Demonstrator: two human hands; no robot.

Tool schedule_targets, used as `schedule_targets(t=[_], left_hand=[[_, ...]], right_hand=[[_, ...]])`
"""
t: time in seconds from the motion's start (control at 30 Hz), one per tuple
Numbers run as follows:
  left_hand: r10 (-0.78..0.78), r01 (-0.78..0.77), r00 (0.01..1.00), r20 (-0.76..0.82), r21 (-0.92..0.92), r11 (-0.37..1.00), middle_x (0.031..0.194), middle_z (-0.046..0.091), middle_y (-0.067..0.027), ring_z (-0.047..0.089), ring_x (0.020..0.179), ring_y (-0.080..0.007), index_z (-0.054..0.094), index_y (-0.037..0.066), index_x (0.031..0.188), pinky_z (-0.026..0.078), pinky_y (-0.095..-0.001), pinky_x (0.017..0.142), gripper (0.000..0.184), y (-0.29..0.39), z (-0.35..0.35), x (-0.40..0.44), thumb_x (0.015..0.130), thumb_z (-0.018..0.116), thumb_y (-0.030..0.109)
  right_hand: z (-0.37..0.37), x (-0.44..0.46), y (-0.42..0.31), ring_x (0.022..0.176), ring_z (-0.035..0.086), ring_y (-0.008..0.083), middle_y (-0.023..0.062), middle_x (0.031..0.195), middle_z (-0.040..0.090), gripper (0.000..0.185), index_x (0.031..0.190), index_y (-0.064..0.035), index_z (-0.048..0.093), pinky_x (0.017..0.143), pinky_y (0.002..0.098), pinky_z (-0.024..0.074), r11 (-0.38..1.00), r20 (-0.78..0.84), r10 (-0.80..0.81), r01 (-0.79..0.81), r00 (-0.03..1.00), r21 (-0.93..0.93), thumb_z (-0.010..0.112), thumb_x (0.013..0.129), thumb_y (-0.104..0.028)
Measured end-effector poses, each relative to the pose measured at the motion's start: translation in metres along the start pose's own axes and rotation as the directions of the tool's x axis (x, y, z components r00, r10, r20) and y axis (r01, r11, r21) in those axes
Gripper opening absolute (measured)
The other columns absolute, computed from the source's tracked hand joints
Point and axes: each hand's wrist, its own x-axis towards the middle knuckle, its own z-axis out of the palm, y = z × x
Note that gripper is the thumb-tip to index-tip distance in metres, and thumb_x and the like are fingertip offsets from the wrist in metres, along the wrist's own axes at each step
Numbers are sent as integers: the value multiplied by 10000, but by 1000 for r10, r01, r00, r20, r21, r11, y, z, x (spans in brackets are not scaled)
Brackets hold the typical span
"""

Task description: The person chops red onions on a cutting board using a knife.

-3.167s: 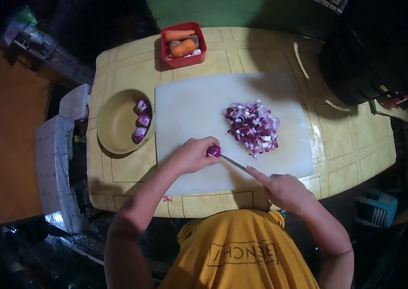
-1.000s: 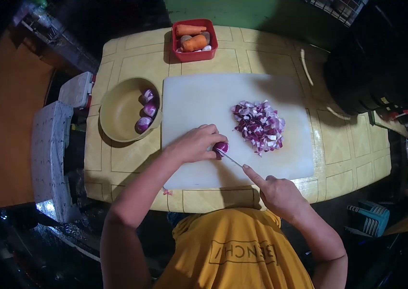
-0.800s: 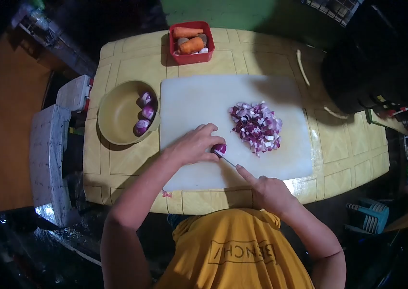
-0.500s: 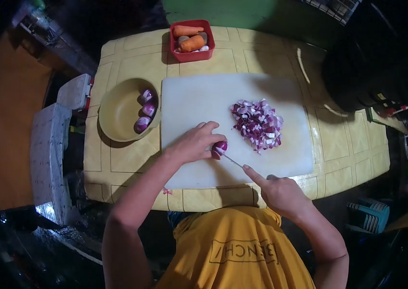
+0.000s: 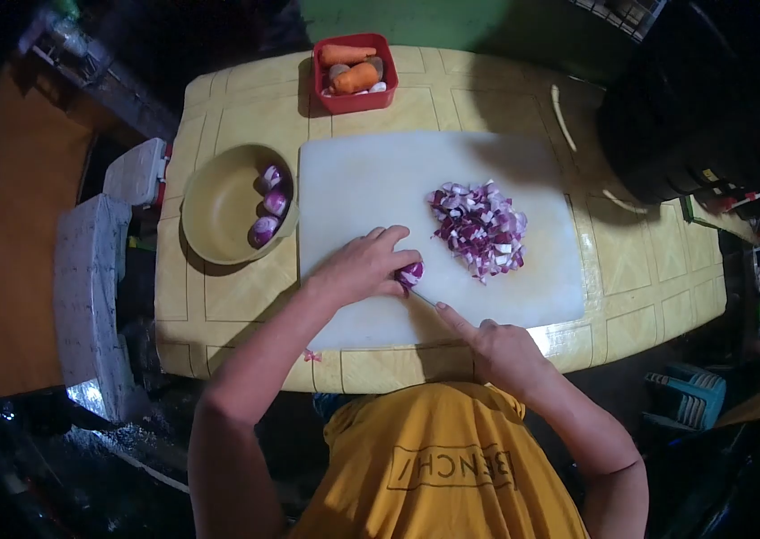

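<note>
On the white cutting board (image 5: 362,180), my left hand (image 5: 366,268) pinches a small red onion (image 5: 410,274) near the board's front half. My right hand (image 5: 498,349) is closed round a knife, index finger laid along its back. The knife blade (image 5: 424,297) points up and left, its tip at the onion's lower side; the handle is hidden in my palm. A pile of chopped red onion (image 5: 478,231) lies on the board, right of the held onion. Left of the board, a yellowish bowl (image 5: 218,211) holds three red onions (image 5: 275,202) along its right side.
A red container (image 5: 353,101) with carrots (image 5: 355,78) and other items stands at the table's back. A large dark object (image 5: 685,117) is at the back right. Scraps (image 5: 311,356) lie by the board's front edge. The patterned yellow tablecloth (image 5: 631,332) covers the table.
The knife and my right hand have shifted slightly left and back across the last frames, with the blade staying at the onion. My left hand keeps its hold on the onion.
</note>
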Motion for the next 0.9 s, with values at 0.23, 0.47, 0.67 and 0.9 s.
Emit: schedule_targets(t=[0.23, 0.47, 0.67, 0.9], left_hand=[[50, -54, 992, 117, 36, 998, 1248, 650, -118, 610, 1119, -326, 675, 113, 1245, 506, -430, 963, 529, 7, -12, 16, 762, 854, 230], [-166, 172, 984, 59, -105, 980, 1097, 722, -125, 643, 1001, -341, 682, 50, 1208, 513, -425, 934, 438, -6, 11, 2, 830, 820, 222], [-238, 215, 955, -179, -135, 967, 1131, 677, -176, 657, 1020, -343, 650, -7, 1172, 535, -418, 903, 395, 23, 20, -6, 864, 804, 186], [-477, 438, 868, -137, -240, 867, 1071, 637, -149, 662, 937, -335, 645, 16, 1102, 545, -443, 829, 350, 36, 29, -28, 859, 813, 204]], right_hand=[[-1, 1, 14, 704, 701, 361, 157, 793, 672, 854, 1650, -254, 223, 633, 456, 569, 999, 34, -42, 41, 999, 35, 601, 901, -88], [-31, -41, 60, 798, 699, 378, 183, 832, 676, 775, 1614, -313, 311, 746, 484, 552, 974, 181, 29, -69, 983, 216, 595, 921, -113], [-17, -47, 69, 835, 708, 386, 199, 897, 704, 701, 1600, -271, 348, 787, 497, 556, 949, 55, 83, -96, 995, 300, 577, 949, -148], [-21, -50, 68, 866, 706, 405, 209, 920, 708, 656, 1591, -259, 363, 798, 497, 555, 932, 115, 108, -141, 987, 335, 566, 970, -200]])
